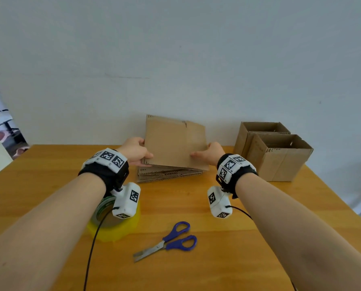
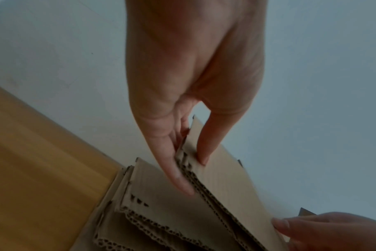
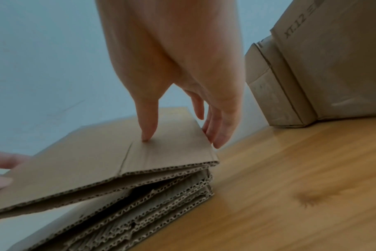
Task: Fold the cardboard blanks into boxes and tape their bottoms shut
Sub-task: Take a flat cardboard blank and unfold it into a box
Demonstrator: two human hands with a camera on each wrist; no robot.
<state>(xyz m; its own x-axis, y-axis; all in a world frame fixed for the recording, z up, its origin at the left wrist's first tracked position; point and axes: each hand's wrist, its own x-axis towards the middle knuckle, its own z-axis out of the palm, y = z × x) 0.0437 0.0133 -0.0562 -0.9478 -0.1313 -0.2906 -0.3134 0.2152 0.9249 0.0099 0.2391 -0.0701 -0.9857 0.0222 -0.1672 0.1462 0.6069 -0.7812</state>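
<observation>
The top cardboard blank was tilted up off the stack of blanks, its far edge raised toward the wall and its near edge low over the pile. The stack lay flat at the back middle of the tabletop. The left hand had its grip pinched on the blank's left edge, thumb on top and fingers underneath. The right hand grasped the right edge, thumb pressed on the upper face and fingers curled down beside and under that edge (the wrist view showed the corrugated layers of the pile just below).

Two folded boxes stood open-topped at the right rear of the tabletop, touching each other. Nearer the person, a roll of tape sat in a yellow holder under the left wrist, and blue-handled scissors lay flat beside it, blades slightly parted.
</observation>
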